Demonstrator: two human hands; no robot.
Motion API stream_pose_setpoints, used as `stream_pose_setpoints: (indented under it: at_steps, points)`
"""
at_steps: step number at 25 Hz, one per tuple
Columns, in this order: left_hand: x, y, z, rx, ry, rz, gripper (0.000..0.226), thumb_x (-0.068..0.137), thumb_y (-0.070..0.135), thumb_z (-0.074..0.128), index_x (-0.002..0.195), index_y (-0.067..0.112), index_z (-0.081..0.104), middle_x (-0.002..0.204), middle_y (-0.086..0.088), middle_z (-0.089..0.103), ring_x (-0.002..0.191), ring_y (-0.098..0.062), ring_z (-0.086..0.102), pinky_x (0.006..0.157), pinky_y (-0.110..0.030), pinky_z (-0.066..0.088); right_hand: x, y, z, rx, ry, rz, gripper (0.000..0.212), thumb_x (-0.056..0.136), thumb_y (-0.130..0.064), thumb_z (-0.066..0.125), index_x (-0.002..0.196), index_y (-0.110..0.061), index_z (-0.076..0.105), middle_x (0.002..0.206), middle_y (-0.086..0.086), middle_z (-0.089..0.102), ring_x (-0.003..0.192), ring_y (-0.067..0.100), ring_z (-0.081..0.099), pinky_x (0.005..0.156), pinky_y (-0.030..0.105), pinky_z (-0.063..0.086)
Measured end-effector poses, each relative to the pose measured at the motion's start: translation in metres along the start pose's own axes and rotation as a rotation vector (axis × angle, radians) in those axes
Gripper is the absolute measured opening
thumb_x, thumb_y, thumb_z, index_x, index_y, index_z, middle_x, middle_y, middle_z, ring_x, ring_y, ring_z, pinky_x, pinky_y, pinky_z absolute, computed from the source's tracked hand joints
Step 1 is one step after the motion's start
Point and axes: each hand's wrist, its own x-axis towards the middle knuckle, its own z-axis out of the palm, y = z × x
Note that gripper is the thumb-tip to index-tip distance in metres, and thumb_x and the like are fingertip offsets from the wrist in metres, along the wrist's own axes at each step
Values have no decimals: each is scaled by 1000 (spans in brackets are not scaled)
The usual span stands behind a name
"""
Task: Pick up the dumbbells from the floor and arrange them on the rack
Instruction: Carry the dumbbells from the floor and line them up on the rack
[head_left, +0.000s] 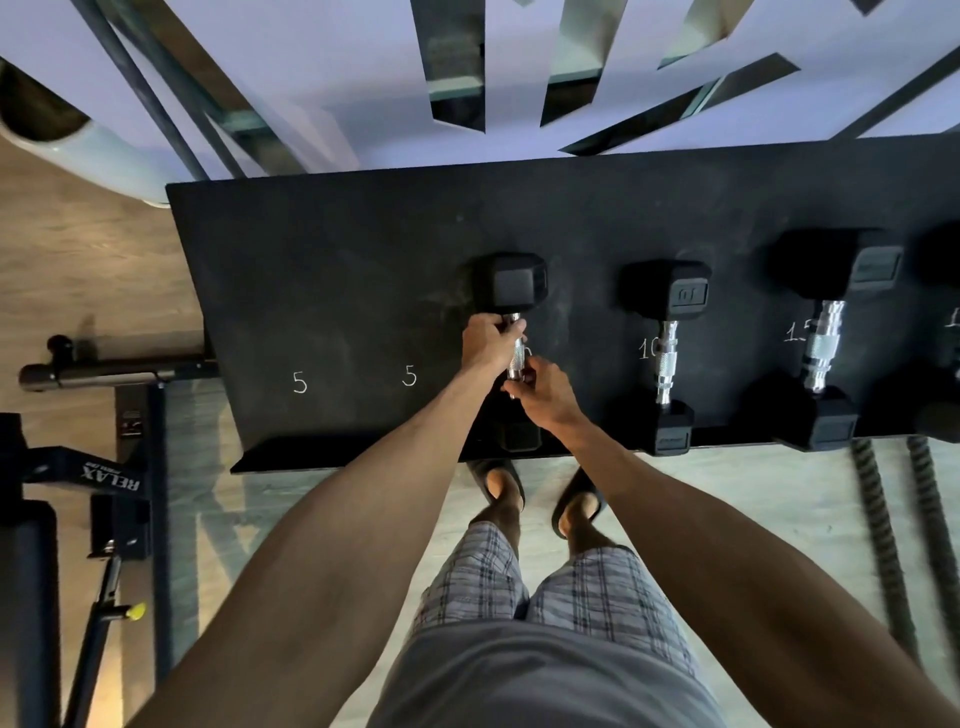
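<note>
Both hands were on it! The left hand (488, 343) was curled round the far end of the chrome handle (517, 358). The right hand (545, 389) gripped the near end. The black hex dumbbell (514, 283) was at the rack (337, 260), just right of two chalked 5s (409, 375); resting or barely lifted, I couldn't tell. To its right, apart, sat the 10 dumbbell (667, 358), then a larger dumbbell (821, 343). Slippered feet (498, 488) stood below the shelf edge, with ropes (883, 525) lying off right.
</note>
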Motion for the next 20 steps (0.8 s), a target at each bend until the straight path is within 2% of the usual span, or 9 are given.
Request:
stream_pose_setpoints:
  at_steps: [6, 9, 12, 15, 17, 19, 20]
  points:
    - [-14, -12, 5, 73, -6, -23, 26, 94, 23, 63, 109, 4, 71, 108, -12, 72, 100, -22, 68, 78, -22, 45, -9, 16, 6, -5, -35, 16, 33, 88, -19, 69, 118, -7, 62, 108, 7, 72, 100, 21, 68, 77, 25, 44]
    - [-17, -12, 3, 173, -12, -36, 29, 94, 25, 61, 113, 5, 70, 113, -14, 71, 106, -26, 67, 82, -25, 48, -15, 14, -1, -44, -66, -4, 32, 90, -21, 66, 119, -8, 61, 109, 7, 73, 101, 22, 69, 78, 25, 45]
    - [-36, -8, 3, 461, 34, -78, 37, 92, 34, 58, 116, 6, 64, 120, -17, 65, 113, -34, 62, 89, -37, 50, -30, 15, -23, -112, -66, -39, 37, 92, -23, 62, 125, -7, 55, 112, 9, 73, 104, 24, 68, 85, 31, 50]
    - [-68, -5, 10, 762, 9, -35, 35, 95, 28, 52, 125, 10, 57, 125, -14, 62, 116, -33, 60, 88, -39, 49, -50, 30, -58, -217, -65, -73, 34, 96, -25, 57, 124, -7, 55, 111, 12, 72, 108, 28, 66, 91, 35, 50]
    - [-81, -4, 22, 878, -120, 56, 27, 94, 24, 52, 118, 11, 56, 118, -13, 65, 107, -32, 64, 84, -38, 50, -66, 43, -81, -277, -72, -78, 32, 97, -25, 54, 124, -7, 56, 114, 15, 70, 109, 31, 64, 89, 36, 49]
    - [-96, 5, 49, 912, -264, 143, 17, 94, 26, 51, 95, 10, 59, 109, -15, 69, 94, -30, 67, 83, -39, 55, -87, 66, -109, -290, -53, -66, 32, 97, -24, 52, 124, -7, 57, 114, 16, 68, 108, 32, 63, 89, 36, 47]
    - [-105, 10, 67, 919, -310, 177, 19, 94, 26, 52, 92, 9, 61, 105, -15, 70, 91, -31, 68, 84, -41, 56, -98, 80, -123, -291, -36, -60, 32, 97, -24, 52, 124, -7, 57, 114, 16, 68, 109, 33, 62, 90, 35, 46]
